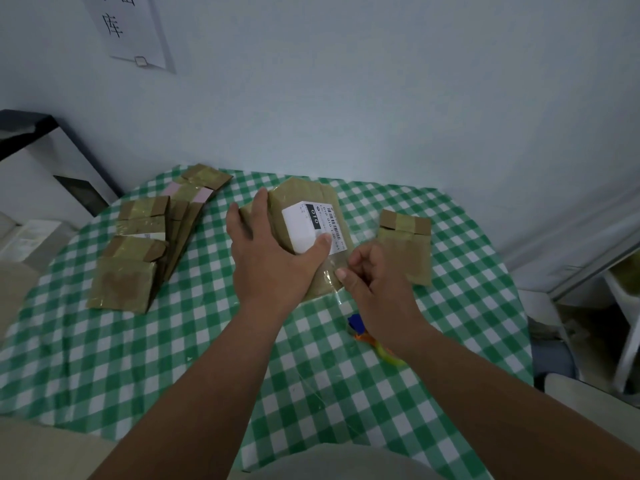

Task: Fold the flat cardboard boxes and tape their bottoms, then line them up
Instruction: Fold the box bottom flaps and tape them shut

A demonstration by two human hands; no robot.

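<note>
A brown cardboard box point(304, 199) with a white shipping label point(303, 225) lies at the table's centre. My left hand point(270, 251) presses flat on it, thumb on the label. My right hand point(377, 278) pinches a strip of clear tape point(330, 268) at the box's near edge. Another flat taped box point(407, 247) lies just to the right. On the left lies a pile of several flat taped boxes point(138, 251).
The round table has a green and white checked cloth point(173, 358). A blue, orange and yellow object point(367, 332) lies under my right wrist. A white wall stands behind the table, with a paper sign point(128, 29) on it. A dark shelf point(31, 133) is at left.
</note>
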